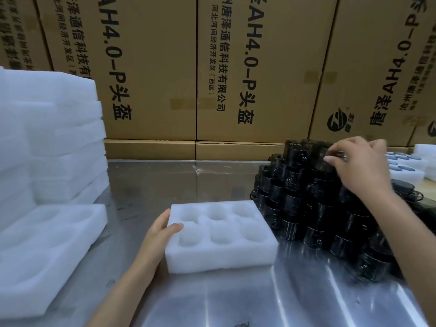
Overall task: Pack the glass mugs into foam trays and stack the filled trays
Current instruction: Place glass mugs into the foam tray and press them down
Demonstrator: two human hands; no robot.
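We see the right hand [354, 161] reaching to the top of the heap of dark, glossy glass mugs [313, 204], its fingers pinched around the topmost dark mug [323, 159], which sits at the peak of the pile. The heap rises in staggered tiers on the right side of the shiny steel table [212, 300], its handles poking out at the edges, and its lower left flank stands just beside the tray in front of us.

Our left hand [162, 232] grips the near-left edge of the white rectangular foam tray [219, 258], thumb laid over the top rim and fingers wrapped around its side. The tray lies flat on the table and shows six round pockets in two rows of three, none holding a mug.

To the left, a larger white foam insert with long shallow recesses [47, 253] lies at the table's edge, and behind it rises a tall stack of white foam sheets [49, 142]. Far right, behind the heap, we make out a white foam tray with dark round tops in its pockets [405, 168]. A wall of brown cardboard cartons with black printed lettering [236, 67] closes the back.
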